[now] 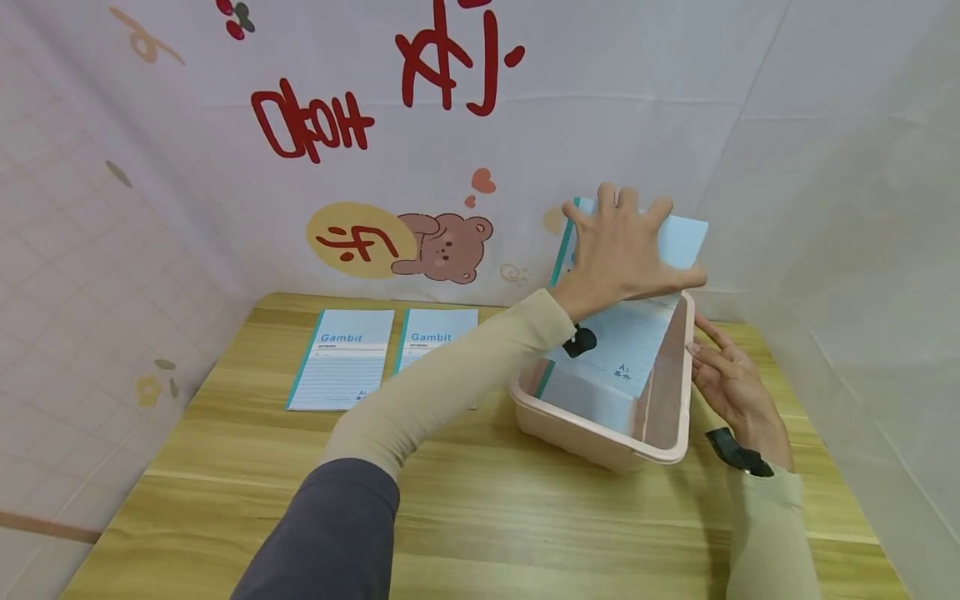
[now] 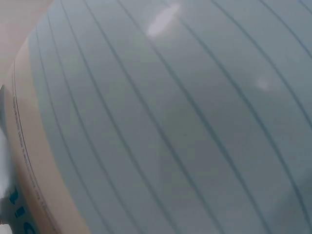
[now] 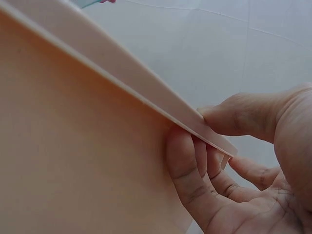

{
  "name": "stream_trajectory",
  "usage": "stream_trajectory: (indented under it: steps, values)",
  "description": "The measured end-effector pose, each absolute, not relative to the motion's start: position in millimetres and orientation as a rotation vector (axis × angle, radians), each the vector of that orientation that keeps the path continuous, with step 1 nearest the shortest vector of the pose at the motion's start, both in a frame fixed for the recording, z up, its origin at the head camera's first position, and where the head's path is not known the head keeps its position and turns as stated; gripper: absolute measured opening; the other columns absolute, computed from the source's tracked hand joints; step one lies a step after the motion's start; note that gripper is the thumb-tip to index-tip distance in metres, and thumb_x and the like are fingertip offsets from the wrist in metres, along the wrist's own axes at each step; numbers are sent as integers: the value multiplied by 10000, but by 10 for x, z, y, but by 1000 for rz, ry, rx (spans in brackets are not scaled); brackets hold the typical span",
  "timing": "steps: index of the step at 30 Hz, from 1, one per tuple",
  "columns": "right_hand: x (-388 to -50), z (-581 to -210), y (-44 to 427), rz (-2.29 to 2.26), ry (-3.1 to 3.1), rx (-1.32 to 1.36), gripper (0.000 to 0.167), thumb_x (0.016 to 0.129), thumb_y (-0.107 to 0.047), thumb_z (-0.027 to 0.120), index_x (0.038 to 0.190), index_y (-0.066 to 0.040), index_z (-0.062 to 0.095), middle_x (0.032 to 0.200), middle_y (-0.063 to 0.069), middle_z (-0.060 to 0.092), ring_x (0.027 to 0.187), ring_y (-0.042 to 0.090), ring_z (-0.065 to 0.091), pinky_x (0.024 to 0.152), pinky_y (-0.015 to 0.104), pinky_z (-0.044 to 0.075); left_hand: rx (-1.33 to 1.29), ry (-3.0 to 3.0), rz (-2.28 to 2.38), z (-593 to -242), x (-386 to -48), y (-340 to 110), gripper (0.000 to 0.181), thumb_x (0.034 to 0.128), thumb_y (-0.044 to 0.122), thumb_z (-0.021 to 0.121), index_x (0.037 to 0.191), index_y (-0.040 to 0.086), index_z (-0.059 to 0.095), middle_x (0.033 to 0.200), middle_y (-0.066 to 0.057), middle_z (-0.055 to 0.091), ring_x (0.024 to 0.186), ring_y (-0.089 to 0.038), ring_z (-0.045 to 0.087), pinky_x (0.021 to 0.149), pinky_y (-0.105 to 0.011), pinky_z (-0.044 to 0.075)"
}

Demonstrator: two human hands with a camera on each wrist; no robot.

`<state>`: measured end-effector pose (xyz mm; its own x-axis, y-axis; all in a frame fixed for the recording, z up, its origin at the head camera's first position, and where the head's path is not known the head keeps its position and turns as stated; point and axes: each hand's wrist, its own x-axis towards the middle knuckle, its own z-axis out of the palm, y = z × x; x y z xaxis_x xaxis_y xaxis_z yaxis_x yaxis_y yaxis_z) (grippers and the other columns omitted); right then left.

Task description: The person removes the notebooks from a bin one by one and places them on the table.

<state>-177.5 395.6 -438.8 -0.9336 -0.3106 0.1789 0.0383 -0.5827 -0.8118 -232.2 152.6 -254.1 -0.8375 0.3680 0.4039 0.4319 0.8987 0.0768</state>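
My left hand holds a light blue notebook from above, fingers spread over its upper part, tilted over a pale pink bin. The ruled cover of that notebook fills the left wrist view. Below it, part of another notebook shows inside the bin. At the bin's right side, my right hand grips the rim. In the right wrist view the thumb of my right hand lies on top of the rim, the fingers under it.
Two Gambit notebooks lie side by side on the wooden table, left of the bin: one notebook in full view, the other notebook partly behind my left sleeve. A printed cloth hangs behind the table and along its sides.
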Motion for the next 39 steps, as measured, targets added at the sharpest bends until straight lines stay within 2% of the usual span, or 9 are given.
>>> stream_trajectory:
  steps: [8,14,19,24,33,39]
  values:
    - [-1751,-4376,3941,-2600,1333,-430,627,1058,113,307,1607,-71,66,1276,140,615,1064,217,705,875,287,593,-563,-2670,-263,-2248,-2292,1258,911,671,908,534,1436,415,503,1303,43,601,1259,-207,449,965,-611,332]
    - [-1746,-4399,3936,-2611,1346,-419,597,1054,123,314,1595,-73,156,1296,142,624,1065,220,705,869,292,595,-562,-2639,-335,-2163,-2269,1020,830,688,851,575,1360,364,554,1244,26,602,1241,-220,436,952,-622,323]
    - [-1747,-4405,3921,-2621,1314,-433,583,1050,136,292,1587,-67,194,1289,135,645,1059,221,707,869,298,596,-536,-2589,-390,-2175,-2247,764,742,691,786,605,1275,329,592,1136,19,596,1155,-219,436,896,-604,331]
    - [-1751,-4404,3929,-2626,1291,-446,580,1048,140,282,1587,-57,198,1284,130,658,1061,220,710,866,294,598,-485,-2577,-412,-2229,-2231,495,696,700,734,628,1242,299,602,1098,5,594,1148,-233,437,888,-600,326]
    - [-1774,-4405,3943,-2627,1255,-462,598,1049,141,282,1599,-52,149,1290,168,637,1075,242,702,874,309,594,-393,-2618,-485,-2349,-2263,-92,737,745,689,662,1315,224,610,1203,-79,624,1205,-312,448,965,-675,297]
    - [-1785,-4409,3952,-2622,1290,-460,598,1048,135,310,1596,-41,147,1260,154,645,1059,231,705,862,301,596,-283,-2620,-537,-2418,-2270,-457,720,752,653,672,1317,209,621,1188,-110,634,1186,-328,468,974,-708,281]
